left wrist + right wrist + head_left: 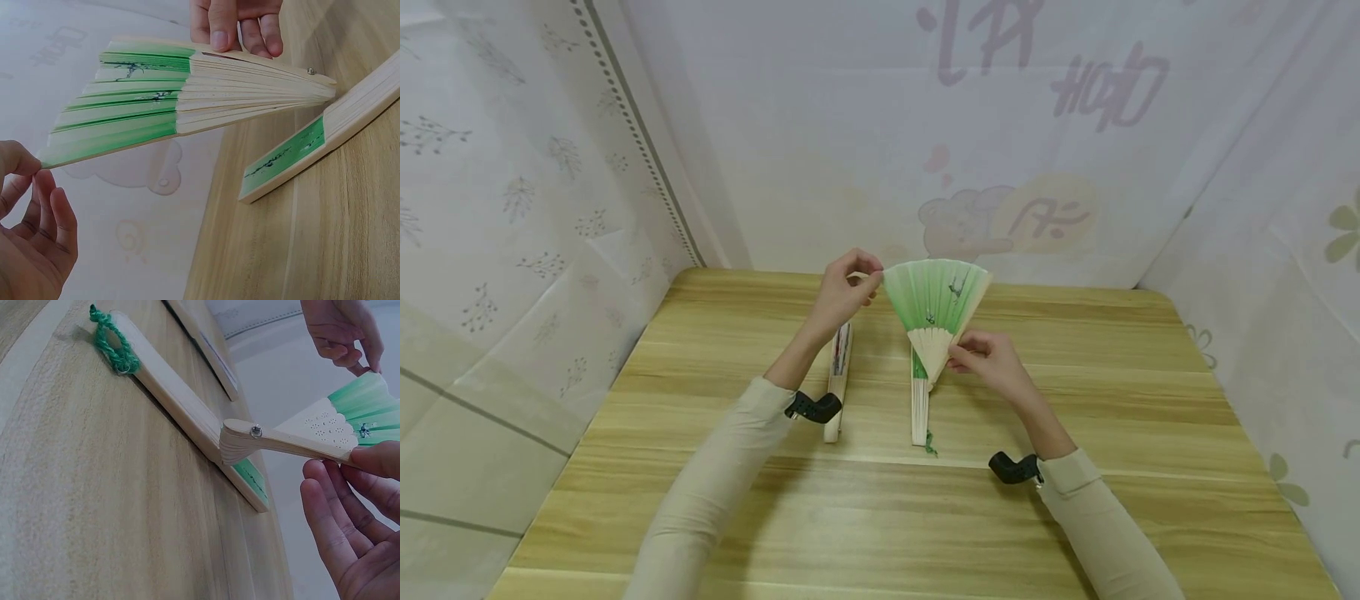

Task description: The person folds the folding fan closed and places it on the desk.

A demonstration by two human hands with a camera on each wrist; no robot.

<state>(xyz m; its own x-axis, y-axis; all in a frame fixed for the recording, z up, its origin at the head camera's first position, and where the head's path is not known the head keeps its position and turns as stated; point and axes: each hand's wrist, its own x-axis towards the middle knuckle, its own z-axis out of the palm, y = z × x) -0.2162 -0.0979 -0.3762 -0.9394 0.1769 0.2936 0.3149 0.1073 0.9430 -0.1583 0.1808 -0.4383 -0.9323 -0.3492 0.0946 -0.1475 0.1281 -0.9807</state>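
A green folding fan [934, 293], partly spread, is held up above the table between both hands. My left hand [847, 287] pinches the tip of its outer rib at the upper left, between thumb and finger. Lower on the opposite side, my right hand [988, 360] grips the fan's other outer rib. In the right wrist view the fan's metal pivot [256, 431] shows at the narrow end. Just beneath lies a folded green fan [919, 408] with a green cord loop [115, 344]. Another folded fan [837, 387] lies by my left forearm, its printed part dark and multicoloured.
The wooden table [880, 525] has its far edge close behind the hands. A pale printed curtain [820, 150] hangs behind it, with more patterned cloth on the left [527, 208] and right sides. Black wrist cameras [814, 408] sit at both cuffs.
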